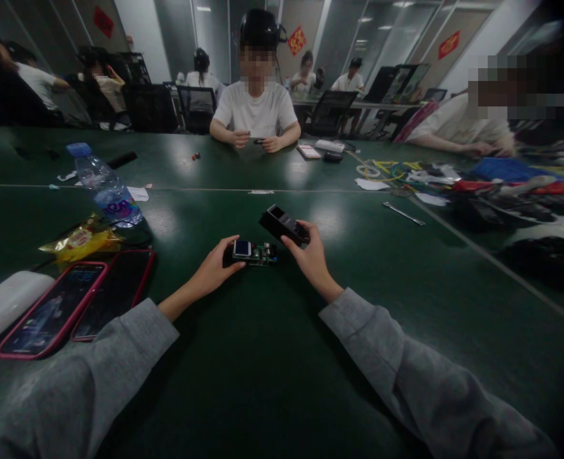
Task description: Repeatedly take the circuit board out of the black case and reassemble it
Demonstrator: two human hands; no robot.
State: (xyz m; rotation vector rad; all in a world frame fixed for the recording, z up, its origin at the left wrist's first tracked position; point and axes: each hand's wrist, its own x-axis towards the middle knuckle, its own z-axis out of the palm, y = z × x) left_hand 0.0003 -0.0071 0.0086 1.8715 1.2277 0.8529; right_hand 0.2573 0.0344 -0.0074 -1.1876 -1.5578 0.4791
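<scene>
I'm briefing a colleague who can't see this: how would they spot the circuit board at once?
On the green table, find the left hand near mid-picture. It grips one end of a small circuit board, the end with a square screen. Unlike the black casing in the right hand, its electronic parts are exposed.

A green table (244, 357) bears a bottle (107, 188), phones (55, 309) and a wrench (403, 213)

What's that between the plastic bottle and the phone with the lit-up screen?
A shiny, crinkly yellow packet lies between the plastic bottle and the lit-up phone; the head view shows it.
</scene>
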